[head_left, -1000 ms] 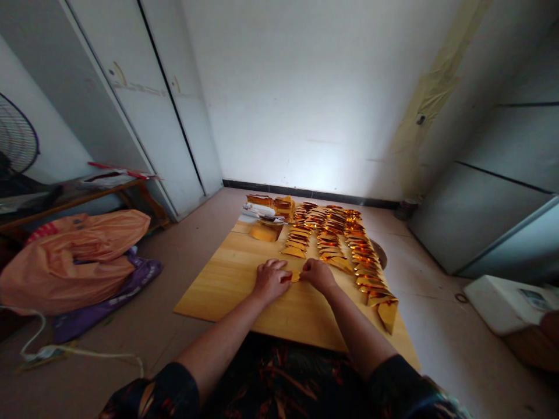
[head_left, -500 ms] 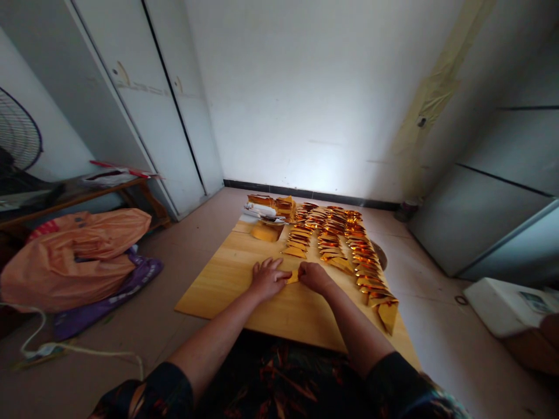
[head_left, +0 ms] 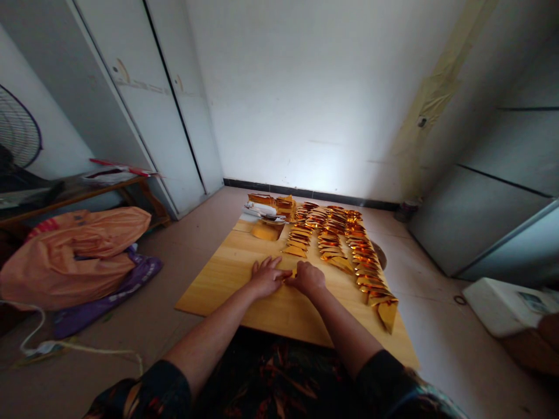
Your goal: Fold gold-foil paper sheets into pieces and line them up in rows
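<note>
Between my two hands a small piece of gold foil paper (head_left: pixel 294 273) lies on the wooden board, mostly covered by my fingers. My left hand (head_left: pixel 265 278) rests on the board with its outer fingers fanned out, while its thumb and forefinger hold the paper's left end. My right hand (head_left: pixel 309 278) is curled closed over the paper's right part, its fingertips close to the left thumb. Beyond them, folded gold paper pieces (head_left: pixel 334 224) stand in overlapping rows along the board's far and right sides. A flat stack of gold paper (head_left: pixel 267 231) lies at the far left.
The wooden board (head_left: pixel 218 285) sits low before me. A white packet (head_left: pixel 262 209) lies at its far left corner. An orange bag (head_left: pixel 74 250) and a purple bag (head_left: pixel 109 299) are on the floor to the left. A white box (head_left: pixel 506 305) stands right.
My right hand has moved left along the paper toward my left hand, covering more of it. My left hand stays nearly in place.
</note>
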Demonstrator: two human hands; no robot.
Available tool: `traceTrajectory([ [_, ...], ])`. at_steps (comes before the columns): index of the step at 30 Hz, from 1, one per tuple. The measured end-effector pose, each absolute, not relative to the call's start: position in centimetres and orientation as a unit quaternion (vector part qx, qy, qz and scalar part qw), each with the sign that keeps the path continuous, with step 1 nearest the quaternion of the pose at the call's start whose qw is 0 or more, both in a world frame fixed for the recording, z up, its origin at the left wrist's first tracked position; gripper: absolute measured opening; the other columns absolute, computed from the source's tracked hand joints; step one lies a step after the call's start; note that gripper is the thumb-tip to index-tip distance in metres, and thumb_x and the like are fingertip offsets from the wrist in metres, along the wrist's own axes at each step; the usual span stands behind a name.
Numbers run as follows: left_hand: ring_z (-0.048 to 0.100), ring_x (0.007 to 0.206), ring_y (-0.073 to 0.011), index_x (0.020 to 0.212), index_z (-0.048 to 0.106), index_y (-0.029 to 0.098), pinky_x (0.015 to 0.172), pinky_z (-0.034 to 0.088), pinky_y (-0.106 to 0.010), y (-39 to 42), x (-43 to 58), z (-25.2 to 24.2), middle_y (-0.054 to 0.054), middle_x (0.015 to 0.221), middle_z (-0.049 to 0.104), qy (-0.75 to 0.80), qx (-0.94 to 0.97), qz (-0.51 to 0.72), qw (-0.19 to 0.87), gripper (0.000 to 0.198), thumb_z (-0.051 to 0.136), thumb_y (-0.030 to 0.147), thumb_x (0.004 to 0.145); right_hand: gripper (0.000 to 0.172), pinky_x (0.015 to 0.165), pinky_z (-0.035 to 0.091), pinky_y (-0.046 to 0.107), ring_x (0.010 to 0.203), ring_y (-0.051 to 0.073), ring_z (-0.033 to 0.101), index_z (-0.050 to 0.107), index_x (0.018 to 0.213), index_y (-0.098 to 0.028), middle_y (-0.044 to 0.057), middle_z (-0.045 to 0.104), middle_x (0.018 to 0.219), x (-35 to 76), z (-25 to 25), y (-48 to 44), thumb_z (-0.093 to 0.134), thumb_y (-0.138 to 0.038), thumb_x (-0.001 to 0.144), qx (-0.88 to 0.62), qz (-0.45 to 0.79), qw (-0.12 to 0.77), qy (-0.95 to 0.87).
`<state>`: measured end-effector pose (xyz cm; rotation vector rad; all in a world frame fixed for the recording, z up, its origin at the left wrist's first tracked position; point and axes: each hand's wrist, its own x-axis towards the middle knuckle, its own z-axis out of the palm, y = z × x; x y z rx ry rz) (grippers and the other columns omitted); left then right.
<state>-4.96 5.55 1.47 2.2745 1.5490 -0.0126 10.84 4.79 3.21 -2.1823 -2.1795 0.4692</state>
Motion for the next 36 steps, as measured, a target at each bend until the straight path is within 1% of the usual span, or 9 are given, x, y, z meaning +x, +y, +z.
traceTrajectory([
  [4, 0.016, 0.143, -0.0324, 0.125, 0.053, 0.048, 0.109, 0.011, -0.063, 5.6, -5.0, 1.4, 0.002, 0.156, 0.023, 0.552, 0.812, -0.005, 0.190, 0.044, 0.050, 0.032, 0.084, 0.049, 0.076, 0.046, 0.033, 0.100, 0.027, 0.063, 0.060, 0.109, -0.016, 0.016, 0.064, 0.112, 11.0, 3.3, 5.1, 0.065, -0.049, 0.073, -0.701, 0.174, 0.003, -0.692],
  [8, 0.016, 0.143, -0.0329, 0.126, 0.052, 0.049, 0.108, 0.011, -0.064, 5.6, -5.0, 1.5, 0.003, 0.156, 0.023, 0.550, 0.812, -0.007, 0.194, 0.046, 0.050, 0.031, 0.084, 0.038, 0.073, 0.045, 0.029, 0.096, 0.024, 0.063, 0.062, 0.101, -0.017, 0.013, 0.066, 0.106, 11.6, 3.4, 5.6, 0.070, -0.040, 0.071, -0.698, 0.197, -0.001, -0.688],
  [13, 0.015, 0.143, -0.0331, 0.126, 0.053, 0.049, 0.108, 0.010, -0.064, 5.6, -5.1, 1.5, 0.002, 0.156, 0.022, 0.548, 0.813, -0.005, 0.199, 0.045, 0.050, 0.032, 0.084, 0.015, 0.065, 0.039, 0.022, 0.086, 0.017, 0.062, 0.065, 0.083, -0.019, 0.006, 0.069, 0.093, 12.6, 3.3, 5.9, 0.070, -0.021, 0.069, -0.687, 0.221, 0.049, -0.691],
  [15, 0.015, 0.143, -0.0332, 0.126, 0.052, 0.049, 0.108, 0.011, -0.065, 5.7, -5.1, 1.4, 0.003, 0.156, 0.022, 0.546, 0.814, -0.008, 0.200, 0.045, 0.050, 0.031, 0.084, 0.011, 0.062, 0.037, 0.020, 0.081, 0.015, 0.061, 0.065, 0.078, -0.019, 0.004, 0.069, 0.088, 13.1, 3.1, 6.1, 0.068, -0.015, 0.067, -0.685, 0.228, 0.066, -0.689],
  [22, 0.017, 0.142, -0.0341, 0.125, 0.052, 0.050, 0.108, 0.012, -0.064, 5.7, -5.1, 1.5, 0.003, 0.155, 0.023, 0.545, 0.814, -0.003, 0.200, 0.046, 0.051, 0.032, 0.083, 0.016, 0.059, 0.035, 0.019, 0.074, 0.013, 0.058, 0.066, 0.075, -0.018, 0.002, 0.068, 0.081, 14.2, 2.4, 6.4, 0.062, -0.006, 0.065, -0.689, 0.229, 0.085, -0.682],
  [27, 0.018, 0.142, -0.0341, 0.125, 0.052, 0.050, 0.108, 0.013, -0.064, 5.8, -5.0, 1.4, 0.004, 0.155, 0.024, 0.547, 0.813, -0.004, 0.197, 0.046, 0.051, 0.030, 0.083, 0.021, 0.059, 0.034, 0.019, 0.071, 0.012, 0.057, 0.067, 0.079, -0.017, 0.002, 0.067, 0.078, 14.7, 2.2, 6.2, 0.057, -0.003, 0.067, -0.698, 0.226, 0.101, -0.672],
  [29, 0.019, 0.141, -0.0338, 0.124, 0.053, 0.050, 0.108, 0.013, -0.064, 5.8, -5.0, 1.4, 0.004, 0.154, 0.026, 0.551, 0.811, -0.004, 0.195, 0.045, 0.052, 0.031, 0.083, 0.022, 0.060, 0.034, 0.019, 0.073, 0.012, 0.057, 0.067, 0.083, -0.016, 0.003, 0.068, 0.081, 15.1, 2.1, 6.0, 0.054, -0.003, 0.071, -0.704, 0.217, 0.110, -0.667],
  [32, 0.023, 0.140, -0.0340, 0.120, 0.058, 0.047, 0.107, 0.017, -0.062, 5.8, -4.8, 1.5, 0.003, 0.152, 0.031, 0.549, 0.815, 0.009, 0.188, 0.042, 0.059, 0.038, 0.079, 0.024, 0.064, 0.035, 0.019, 0.077, 0.013, 0.058, 0.066, 0.090, -0.016, 0.005, 0.068, 0.088, 15.8, 1.9, 5.5, 0.051, -0.005, 0.075, -0.700, 0.210, 0.136, -0.669],
  [36, 0.030, 0.136, -0.0318, 0.108, 0.067, 0.041, 0.107, 0.024, -0.055, 5.9, -4.2, 1.5, 0.002, 0.145, 0.043, 0.538, 0.827, 0.054, 0.156, 0.036, 0.068, 0.045, 0.072, 0.029, 0.069, 0.038, 0.019, 0.084, 0.014, 0.060, 0.067, 0.100, -0.016, 0.006, 0.067, 0.095, 16.1, 1.6, 4.9, 0.053, -0.010, 0.077, -0.665, 0.216, 0.150, -0.699],
])
